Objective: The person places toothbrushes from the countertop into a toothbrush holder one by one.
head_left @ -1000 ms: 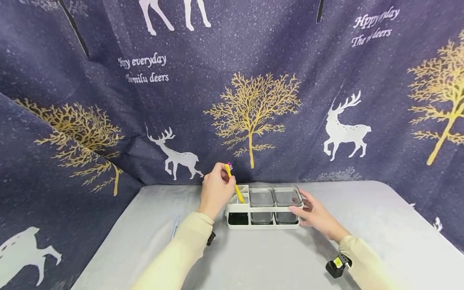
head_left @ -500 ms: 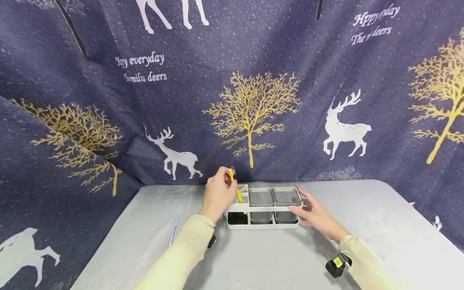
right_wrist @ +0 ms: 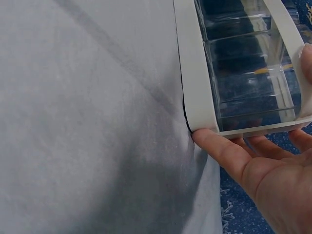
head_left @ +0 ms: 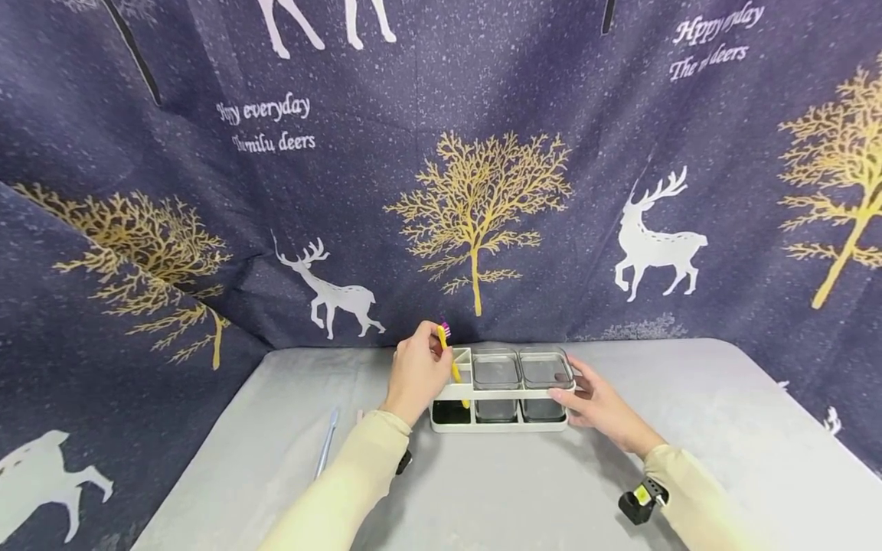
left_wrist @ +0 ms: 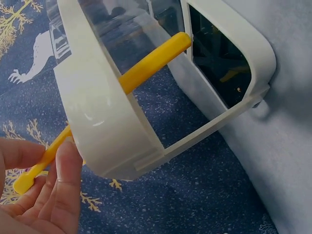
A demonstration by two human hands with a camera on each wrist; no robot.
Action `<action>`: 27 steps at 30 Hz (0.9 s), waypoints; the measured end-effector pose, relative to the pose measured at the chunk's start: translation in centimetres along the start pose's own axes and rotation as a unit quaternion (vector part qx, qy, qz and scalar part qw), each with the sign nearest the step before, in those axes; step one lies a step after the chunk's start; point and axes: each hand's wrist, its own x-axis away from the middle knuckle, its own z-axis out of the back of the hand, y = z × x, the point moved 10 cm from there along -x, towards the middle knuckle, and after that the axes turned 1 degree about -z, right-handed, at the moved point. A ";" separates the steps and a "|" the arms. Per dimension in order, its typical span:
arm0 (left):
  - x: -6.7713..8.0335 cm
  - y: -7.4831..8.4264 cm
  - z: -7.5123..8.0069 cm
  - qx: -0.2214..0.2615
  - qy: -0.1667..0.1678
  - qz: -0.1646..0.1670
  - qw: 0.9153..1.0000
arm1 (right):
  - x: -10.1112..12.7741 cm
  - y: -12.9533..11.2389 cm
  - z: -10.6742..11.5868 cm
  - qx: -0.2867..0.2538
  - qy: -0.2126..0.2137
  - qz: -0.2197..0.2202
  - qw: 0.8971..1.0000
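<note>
The left hand (head_left: 416,371) pinches a yellow toothbrush (head_left: 451,366) near its pink-bristled head, fingers curled round the handle. The handle slants down through the left-end slot of a white holder (head_left: 499,394); its lower end shows in the open space beneath in the left wrist view (left_wrist: 151,63). The holder stands near the middle of the counter's (head_left: 524,490) far edge and carries two clear cups (head_left: 522,371). The right hand (head_left: 599,405), fingers straight, rests against the holder's right end. A pale blue stick (head_left: 325,444) lies toward the counter's left edge.
</note>
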 end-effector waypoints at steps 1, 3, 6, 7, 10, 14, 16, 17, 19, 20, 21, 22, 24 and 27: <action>0.1 0.0 0.0 0.001 0.000 -0.001 1.000 | 0.0 0.0 0.0 0.001 -0.001 0.001 1.000; 0.1 0.0 -0.2 0.001 0.001 -0.005 1.000 | 0.0 0.0 0.1 0.002 0.001 0.002 1.000; 0.2 0.0 -0.3 -0.002 0.004 -0.011 1.000 | 0.0 0.0 0.2 0.003 0.003 0.001 1.000; 0.2 -0.1 -0.4 -0.003 0.006 -0.013 1.000 | 0.0 0.1 0.3 0.003 0.005 0.000 1.000; 0.2 -0.2 -0.3 -0.010 0.010 -0.015 1.000 | -0.1 0.1 0.2 0.001 0.004 0.000 1.000; 0.1 -0.2 -0.5 -0.017 0.004 -0.014 1.000 | -0.1 0.1 0.1 0.001 0.002 0.003 1.000; 0.1 -0.2 -0.6 -0.017 -0.001 -0.013 1.000 | 0.0 0.1 0.2 0.002 0.001 0.005 1.000; 0.1 -0.2 -0.7 -0.018 -0.003 -0.012 1.000 | 0.1 0.1 0.2 0.003 0.001 0.005 1.000; 0.1 -0.3 -0.7 -0.018 -0.003 -0.010 1.000 | 0.1 0.0 0.1 0.004 0.000 0.004 1.000; 0.1 -0.4 -0.7 -0.018 -0.004 -0.008 1.000 | 0.2 0.0 0.1 0.004 0.000 0.003 1.000; 0.1 -0.4 -0.7 -0.019 -0.004 -0.008 1.000 | 0.2 0.0 0.1 0.004 0.000 0.003 1.000; 0.1 -0.5 -0.7 -0.018 -0.003 -0.007 1.000 | 0.1 -0.1 0.0 0.005 -0.001 0.004 1.000; 0.0 -0.7 -0.8 -0.017 -0.004 -0.004 1.000 | 0.1 -0.1 0.0 0.004 0.001 0.003 1.000; 0.0 -0.8 -0.8 -0.012 -0.007 0.000 1.000 | 0.1 0.0 0.0 0.001 0.000 0.003 1.000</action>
